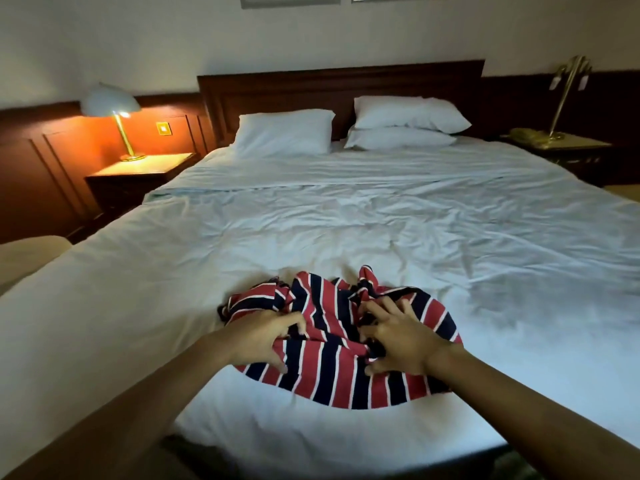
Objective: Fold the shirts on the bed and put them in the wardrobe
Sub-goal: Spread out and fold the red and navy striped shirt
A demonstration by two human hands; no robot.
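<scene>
A crumpled red, navy and white striped shirt [332, 375] lies at the near edge of the white-sheeted bed [415, 230], left hand [259, 337] and right hand [398, 344] each clutching its folds with bent fingers; white pillows [284, 133], a dark wooden headboard [311, 91] and a lit brass lamp [114, 105] stand beyond
</scene>
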